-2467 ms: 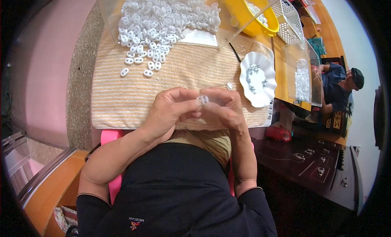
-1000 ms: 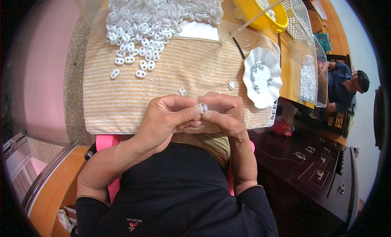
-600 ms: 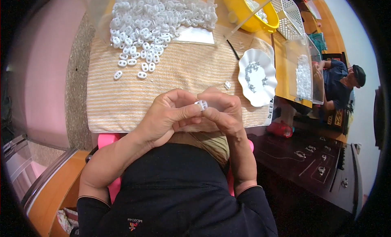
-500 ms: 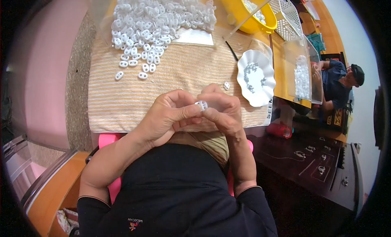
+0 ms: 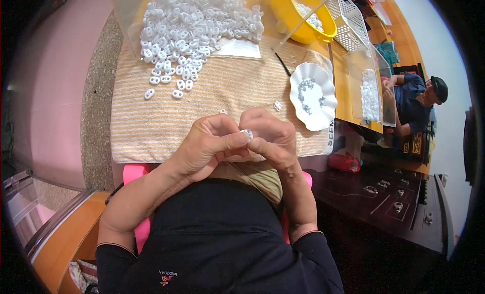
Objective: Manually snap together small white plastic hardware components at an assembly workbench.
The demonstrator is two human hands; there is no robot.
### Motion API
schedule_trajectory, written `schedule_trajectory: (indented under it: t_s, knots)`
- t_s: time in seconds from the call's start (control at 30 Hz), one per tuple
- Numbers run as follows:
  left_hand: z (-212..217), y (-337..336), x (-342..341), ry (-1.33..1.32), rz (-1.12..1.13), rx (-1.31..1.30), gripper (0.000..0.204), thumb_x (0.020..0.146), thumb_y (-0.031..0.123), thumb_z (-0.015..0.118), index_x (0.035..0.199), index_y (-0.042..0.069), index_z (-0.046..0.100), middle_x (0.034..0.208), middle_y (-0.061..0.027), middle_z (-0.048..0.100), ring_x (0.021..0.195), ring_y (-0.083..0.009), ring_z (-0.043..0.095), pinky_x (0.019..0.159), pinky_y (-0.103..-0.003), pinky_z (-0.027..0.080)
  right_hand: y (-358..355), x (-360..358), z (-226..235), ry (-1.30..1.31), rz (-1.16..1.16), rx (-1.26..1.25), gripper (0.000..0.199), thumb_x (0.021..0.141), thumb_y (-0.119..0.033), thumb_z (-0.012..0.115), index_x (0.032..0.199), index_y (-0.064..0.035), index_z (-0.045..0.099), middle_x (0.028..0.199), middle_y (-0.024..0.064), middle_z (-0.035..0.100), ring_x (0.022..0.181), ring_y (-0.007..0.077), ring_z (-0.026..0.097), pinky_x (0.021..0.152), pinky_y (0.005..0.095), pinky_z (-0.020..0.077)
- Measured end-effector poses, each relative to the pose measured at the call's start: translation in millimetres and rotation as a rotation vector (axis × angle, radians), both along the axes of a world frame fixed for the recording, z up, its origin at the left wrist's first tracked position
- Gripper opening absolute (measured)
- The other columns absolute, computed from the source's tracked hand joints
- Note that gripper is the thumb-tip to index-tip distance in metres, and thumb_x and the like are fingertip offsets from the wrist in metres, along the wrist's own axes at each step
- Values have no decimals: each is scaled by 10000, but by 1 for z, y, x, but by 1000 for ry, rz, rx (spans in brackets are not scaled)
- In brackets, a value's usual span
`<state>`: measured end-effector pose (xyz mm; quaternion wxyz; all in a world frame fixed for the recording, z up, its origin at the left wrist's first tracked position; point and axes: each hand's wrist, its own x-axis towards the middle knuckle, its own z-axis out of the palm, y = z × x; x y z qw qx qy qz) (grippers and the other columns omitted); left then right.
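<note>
Over the near edge of the striped towel (image 5: 141,122), my left hand (image 5: 204,145) and my right hand (image 5: 278,142) meet fingertip to fingertip. Pinched between both thumbs and forefingers is a small white plastic two-hole piece (image 5: 248,134), largely covered by the fingers. One more white piece (image 5: 278,106) lies on the towel just beyond my right hand, and another (image 5: 223,111) peeks out behind my left fingers. A big heap of white two-hole pieces (image 5: 187,31) spills toward me from the far left. At the right, a wavy-rimmed white plate (image 5: 321,121) bears small grey bits (image 5: 305,94).
A thin black stick (image 5: 283,64) lies left of the plate. Beyond stand a yellow basin (image 5: 331,30) holding white pieces and a white perforated basket (image 5: 348,21). Rightward, a person in a dark cap (image 5: 417,97) sits by a clear bin (image 5: 371,97) of white pieces.
The held piece has turned and is more covered by my fingers. The view has shifted slightly, and a white piece behind my left fingers now shows. Both hands keep their pinch.
</note>
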<state>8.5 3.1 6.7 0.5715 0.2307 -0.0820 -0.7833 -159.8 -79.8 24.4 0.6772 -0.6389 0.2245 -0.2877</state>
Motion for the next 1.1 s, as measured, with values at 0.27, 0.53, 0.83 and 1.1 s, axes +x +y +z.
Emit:
schedule_trajectory:
  t_s: [0.27,0.53,0.83,1.1]
  knots:
    - [3,2,-2,-32,24,-96,91,853,43,692,830,17,609,828,-93,659,754,-180,671,725,-325,598,2,-2,3,23,21,-140,233,803,-92,727,991,31,664,1018,125,608,900,160,561,794,281,442]
    - [-5,-1,-5,-37,-2,-42,89,871,66,678,851,23,603,860,-95,663,775,-177,671,721,-319,595,-3,-7,5,10,13,-80,188,831,-37,699,987,47,635,1011,121,597,895,164,557,767,273,445]
    - [-4,-5,-2,-77,24,37,108,897,113,658,915,50,571,1068,-136,635,833,-124,636,800,-288,567,-50,-16,37,126,-624,-199,122,863,-4,646,972,53,640,842,78,652,727,141,637,692,269,542]
    - [-9,-8,-4,-126,50,51,71,896,77,646,905,43,584,1088,-148,628,821,-118,633,783,-276,569,-189,-25,71,60,-815,-556,298,848,-70,690,1097,85,638,846,95,675,730,126,633,689,216,515]
